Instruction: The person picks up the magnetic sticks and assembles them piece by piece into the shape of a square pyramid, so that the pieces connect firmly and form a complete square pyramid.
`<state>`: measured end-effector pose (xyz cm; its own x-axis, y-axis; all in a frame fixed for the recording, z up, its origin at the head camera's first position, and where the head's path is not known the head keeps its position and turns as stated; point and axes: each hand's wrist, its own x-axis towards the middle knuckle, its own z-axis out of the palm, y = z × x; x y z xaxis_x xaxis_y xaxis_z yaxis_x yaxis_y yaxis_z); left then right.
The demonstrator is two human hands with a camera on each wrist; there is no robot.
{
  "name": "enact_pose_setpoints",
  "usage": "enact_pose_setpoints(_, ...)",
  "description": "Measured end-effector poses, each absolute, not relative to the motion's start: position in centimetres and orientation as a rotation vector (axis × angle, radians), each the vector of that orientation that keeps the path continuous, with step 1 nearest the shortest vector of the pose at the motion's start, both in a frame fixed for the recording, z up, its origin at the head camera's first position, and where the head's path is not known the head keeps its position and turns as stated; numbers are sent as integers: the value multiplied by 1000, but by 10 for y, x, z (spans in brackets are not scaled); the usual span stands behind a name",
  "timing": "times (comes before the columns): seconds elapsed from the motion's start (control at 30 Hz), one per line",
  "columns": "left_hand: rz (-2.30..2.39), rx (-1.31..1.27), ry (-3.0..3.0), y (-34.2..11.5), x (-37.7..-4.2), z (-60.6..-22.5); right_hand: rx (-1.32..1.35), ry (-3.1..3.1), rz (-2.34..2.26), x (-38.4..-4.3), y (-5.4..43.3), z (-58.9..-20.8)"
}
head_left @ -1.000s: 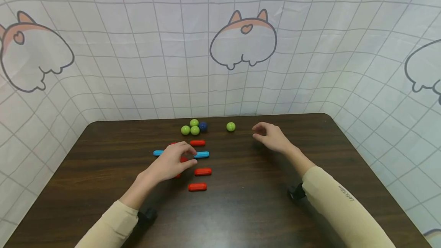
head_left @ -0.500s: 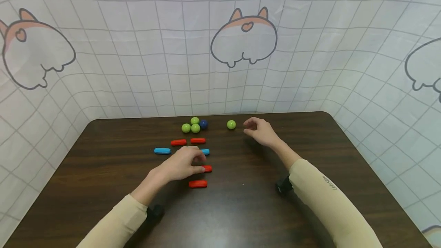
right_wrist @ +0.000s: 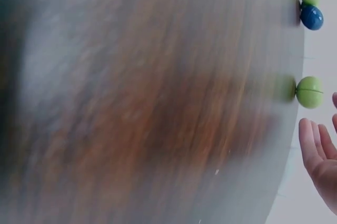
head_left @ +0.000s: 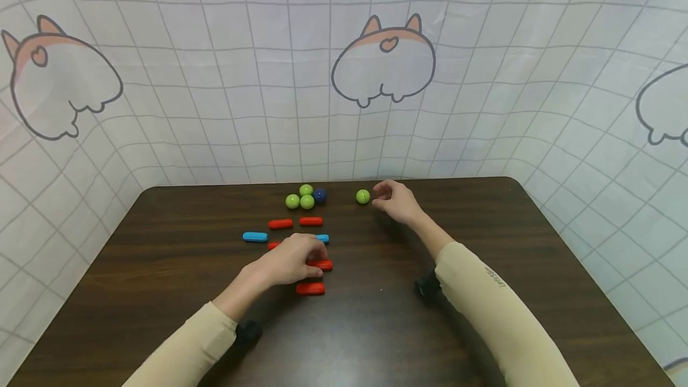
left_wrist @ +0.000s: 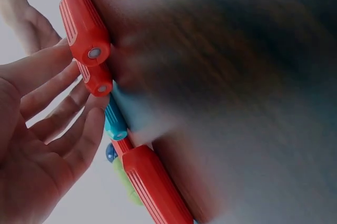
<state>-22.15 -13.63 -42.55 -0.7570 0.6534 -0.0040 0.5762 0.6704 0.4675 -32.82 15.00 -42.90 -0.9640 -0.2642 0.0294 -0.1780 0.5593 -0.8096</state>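
In the head view my left hand (head_left: 290,260) is low over the table, curved fingers and thumb on either side of a short red ribbed stick (head_left: 325,265). From the left wrist, that red stick (left_wrist: 93,79) appears between the spread thumb and fingertips; the nearer red stick (left_wrist: 84,26) covers the thumb's end. Another red stick (head_left: 310,289) lies closer to me. My right hand (head_left: 399,203) is at the back of the table, fingers loosely curved, just right of a lone green ball (head_left: 362,196). The right wrist view shows a gap between this green ball (right_wrist: 309,92) and the fingers.
Several green balls (head_left: 292,201) cluster with one dark blue ball (head_left: 320,196) at the back. In front of them lie red sticks (head_left: 280,224) and a blue stick (head_left: 255,236); a second blue stick (head_left: 322,238) is partly behind the left hand. A white grid-patterned curtain (head_left: 258,106) borders the dark table (head_left: 376,339).
My left hand has moved right and toward me, over to the red stick. My right hand has moved left, closer to the lone green ball. The balls and sticks stay put.
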Motion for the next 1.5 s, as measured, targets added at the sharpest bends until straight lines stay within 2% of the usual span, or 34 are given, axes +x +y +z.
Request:
enact_pose_setpoints(0.8,648,1045,2671,-133,-226,-430,-282,2717,-1401,-343,120,-438)
enact_pose_setpoints(1.5,615,1013,2661,-131,-227,-425,-335,2797,-1228,-347,127,-440)
